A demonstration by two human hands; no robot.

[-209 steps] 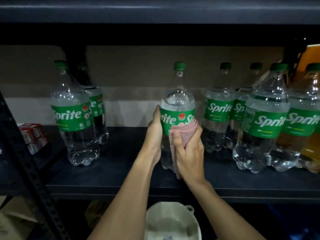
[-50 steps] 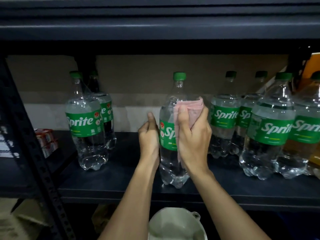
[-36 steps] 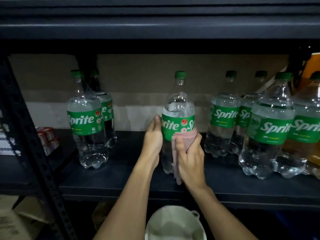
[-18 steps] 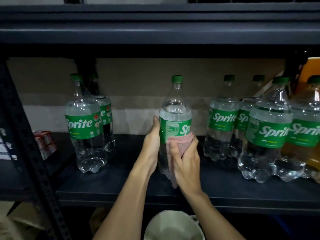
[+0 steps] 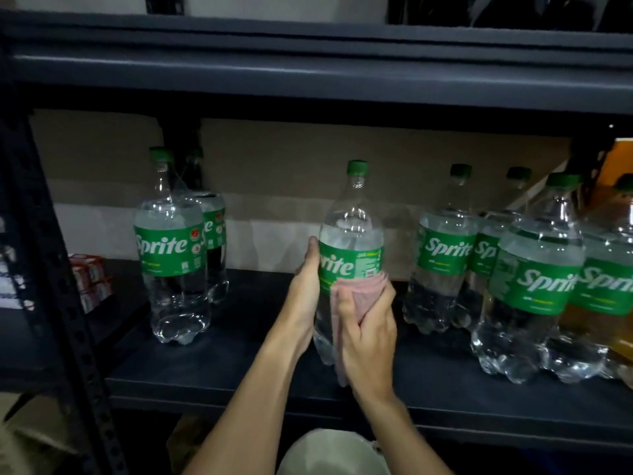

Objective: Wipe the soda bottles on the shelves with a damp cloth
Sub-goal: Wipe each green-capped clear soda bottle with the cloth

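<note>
A clear Sprite bottle (image 5: 352, 234) with a green cap and label stands upright mid-shelf. My left hand (image 5: 306, 296) grips its left side at label height. My right hand (image 5: 368, 332) holds a pink cloth (image 5: 359, 289) pressed against the bottle's front lower half, just under the label. Two more Sprite bottles (image 5: 171, 248) stand at the left, and several Sprite bottles (image 5: 534, 282) crowd the right side of the dark shelf (image 5: 239, 368).
A white bucket (image 5: 329, 454) sits below the shelf edge. Small red-and-white boxes (image 5: 89, 279) lie on the neighbouring shelf at left. A perforated black upright (image 5: 68, 303) runs down the left. An upper shelf (image 5: 308, 77) hangs overhead. An orange-filled bottle (image 5: 620, 334) stands at far right.
The cloth went from the bottle's upper part down to below the label. The label has turned between frames while my left hand kept its hold.
</note>
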